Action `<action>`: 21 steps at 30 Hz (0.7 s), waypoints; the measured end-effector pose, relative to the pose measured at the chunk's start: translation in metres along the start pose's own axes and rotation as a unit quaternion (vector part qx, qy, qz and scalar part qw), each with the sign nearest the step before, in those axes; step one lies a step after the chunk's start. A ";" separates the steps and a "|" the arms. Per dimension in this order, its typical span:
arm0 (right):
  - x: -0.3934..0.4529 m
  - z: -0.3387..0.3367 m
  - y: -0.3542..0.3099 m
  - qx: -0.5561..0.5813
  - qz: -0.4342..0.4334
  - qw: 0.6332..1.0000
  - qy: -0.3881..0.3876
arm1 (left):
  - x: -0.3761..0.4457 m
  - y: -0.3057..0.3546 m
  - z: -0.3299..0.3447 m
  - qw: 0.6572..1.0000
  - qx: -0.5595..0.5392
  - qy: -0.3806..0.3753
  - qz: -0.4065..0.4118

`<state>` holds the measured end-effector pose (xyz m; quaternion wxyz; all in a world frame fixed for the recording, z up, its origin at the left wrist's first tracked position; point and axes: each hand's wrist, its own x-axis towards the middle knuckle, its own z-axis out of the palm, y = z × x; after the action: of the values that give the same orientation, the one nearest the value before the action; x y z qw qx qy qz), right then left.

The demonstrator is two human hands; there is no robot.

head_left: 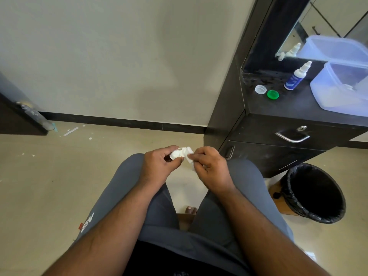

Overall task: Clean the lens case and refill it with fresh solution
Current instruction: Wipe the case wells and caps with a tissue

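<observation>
Above my knees, my left hand (159, 166) grips the white lens case (177, 154) between thumb and fingers. My right hand (211, 166) pinches a white tissue (189, 156) and holds it against the case's right well. On the dark dresser top (278, 106) at the right lie the case's two loose caps, one white (260, 89) and one green (272, 94). The solution bottle (296, 76), white with a blue label, stands upright just behind them.
A translucent plastic box (338, 88) sits on the dresser beside the bottle, below a mirror. A black-lined waste bin (312, 193) stands on the floor to the right of my leg. The dresser's drawers with metal handles (292, 137) face me.
</observation>
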<state>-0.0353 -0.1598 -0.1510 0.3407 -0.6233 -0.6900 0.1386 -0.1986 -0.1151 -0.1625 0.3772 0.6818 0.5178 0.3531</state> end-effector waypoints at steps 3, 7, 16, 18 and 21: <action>0.003 -0.008 0.008 0.037 0.068 0.994 0.076 | -0.002 -0.001 0.004 0.998 0.028 -0.045 0.017; 0.002 -0.008 0.013 -0.013 0.040 0.999 0.022 | -0.004 0.000 0.010 0.994 0.052 -0.076 0.053; 0.003 0.003 0.012 -0.009 -0.006 0.999 -0.052 | -0.006 0.001 0.007 0.994 0.054 -0.055 0.078; 0.001 0.000 0.013 0.031 0.029 0.998 -0.041 | -0.005 0.001 0.006 0.995 0.054 -0.051 0.074; 0.003 -0.012 0.016 0.126 0.151 0.979 0.052 | -0.004 0.000 0.005 0.995 0.049 -0.056 0.072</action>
<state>-0.0157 -0.1567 -0.1513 0.4271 -0.6790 -0.5460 0.2418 -0.1948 -0.1194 -0.1657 0.3457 0.7536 0.4621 0.3145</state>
